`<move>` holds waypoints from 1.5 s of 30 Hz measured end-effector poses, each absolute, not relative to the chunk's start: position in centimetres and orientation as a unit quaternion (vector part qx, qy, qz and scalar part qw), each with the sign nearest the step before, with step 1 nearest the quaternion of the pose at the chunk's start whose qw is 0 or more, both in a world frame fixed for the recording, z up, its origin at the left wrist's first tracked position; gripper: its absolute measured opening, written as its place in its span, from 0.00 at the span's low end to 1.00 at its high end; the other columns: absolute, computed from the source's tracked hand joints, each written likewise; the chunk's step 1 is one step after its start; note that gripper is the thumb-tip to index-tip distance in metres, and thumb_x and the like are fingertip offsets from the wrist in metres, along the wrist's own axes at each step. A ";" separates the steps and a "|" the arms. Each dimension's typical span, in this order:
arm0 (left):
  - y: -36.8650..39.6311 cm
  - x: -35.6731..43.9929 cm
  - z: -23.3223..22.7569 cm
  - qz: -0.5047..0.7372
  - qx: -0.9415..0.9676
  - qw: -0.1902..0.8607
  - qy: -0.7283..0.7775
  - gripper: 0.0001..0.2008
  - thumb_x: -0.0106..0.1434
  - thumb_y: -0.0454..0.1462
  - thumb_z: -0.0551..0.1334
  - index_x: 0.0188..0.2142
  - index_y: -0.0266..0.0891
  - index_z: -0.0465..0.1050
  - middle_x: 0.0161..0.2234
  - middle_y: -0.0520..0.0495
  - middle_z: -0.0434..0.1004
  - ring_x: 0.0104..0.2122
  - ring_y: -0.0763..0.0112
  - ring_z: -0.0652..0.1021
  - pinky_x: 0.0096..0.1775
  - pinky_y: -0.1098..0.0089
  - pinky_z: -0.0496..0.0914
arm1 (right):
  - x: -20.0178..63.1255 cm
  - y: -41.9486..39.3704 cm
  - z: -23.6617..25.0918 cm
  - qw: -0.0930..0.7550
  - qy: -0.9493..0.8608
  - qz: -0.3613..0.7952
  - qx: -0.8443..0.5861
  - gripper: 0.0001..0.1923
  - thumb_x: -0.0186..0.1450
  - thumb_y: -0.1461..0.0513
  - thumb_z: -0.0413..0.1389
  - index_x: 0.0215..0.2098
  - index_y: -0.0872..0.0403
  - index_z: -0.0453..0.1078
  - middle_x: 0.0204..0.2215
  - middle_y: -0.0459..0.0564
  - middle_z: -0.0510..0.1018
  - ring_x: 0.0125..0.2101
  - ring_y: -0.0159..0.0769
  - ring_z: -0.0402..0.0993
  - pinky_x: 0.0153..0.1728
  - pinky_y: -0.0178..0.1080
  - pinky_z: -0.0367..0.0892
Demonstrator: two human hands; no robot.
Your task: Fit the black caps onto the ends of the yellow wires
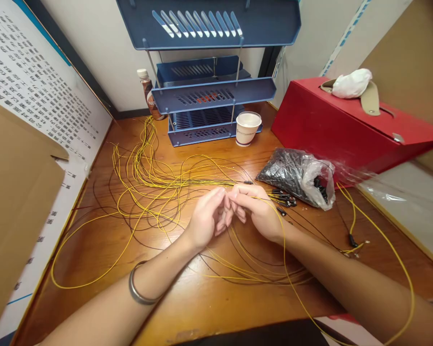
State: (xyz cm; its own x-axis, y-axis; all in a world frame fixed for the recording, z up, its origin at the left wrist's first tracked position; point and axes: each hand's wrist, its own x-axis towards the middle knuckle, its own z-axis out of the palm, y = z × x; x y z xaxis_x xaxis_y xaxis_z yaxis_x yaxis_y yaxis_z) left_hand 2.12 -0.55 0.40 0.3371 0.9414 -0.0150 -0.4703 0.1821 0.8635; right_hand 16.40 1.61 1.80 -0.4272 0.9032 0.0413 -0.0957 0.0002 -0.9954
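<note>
Above the middle of the table, my left hand (207, 216) and my right hand (258, 209) meet at the fingertips, thumb and forefinger of each pinched together. A thin yellow wire (283, 240) runs from the pinch across the back of my right hand, then loops over the right forearm. Its end between the fingers is too small to make out. Behind and left of the hands spreads a tangle of yellow and dark wires (159, 182). Several black connectors (283, 198) on wire ends lie just right of my right hand.
An open plastic bag of black parts (292, 173) lies at the right, before a red box (332, 125). A blue tiered rack (212, 98), a paper cup (248, 129) and a bottle (147, 93) stand at the back. Cardboard (18, 202) borders the left side.
</note>
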 end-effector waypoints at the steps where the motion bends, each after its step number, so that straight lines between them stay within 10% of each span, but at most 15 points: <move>1: -0.6 2.1 0.5 0.487 0.396 0.722 0.292 0.19 0.68 0.49 0.59 0.27 0.38 0.63 0.14 0.56 0.66 0.09 0.82 0.56 0.11 0.81 0.50 | 16.5 1.5 1.7 0.407 -0.582 0.613 -0.348 0.18 0.65 0.55 0.55 0.20 0.54 0.65 0.13 0.40 0.64 0.16 0.25 0.58 0.20 0.33 0.54; 45: -0.6 1.5 1.0 0.492 0.430 0.672 0.348 0.17 0.64 0.48 0.63 0.31 0.35 0.76 0.13 0.59 0.53 0.12 0.81 0.54 0.15 0.77 0.58 | 16.0 1.9 0.0 0.458 -0.416 0.747 -0.244 0.16 0.58 0.53 0.62 0.21 0.53 0.64 0.11 0.37 0.62 0.12 0.24 0.52 0.14 0.31 0.47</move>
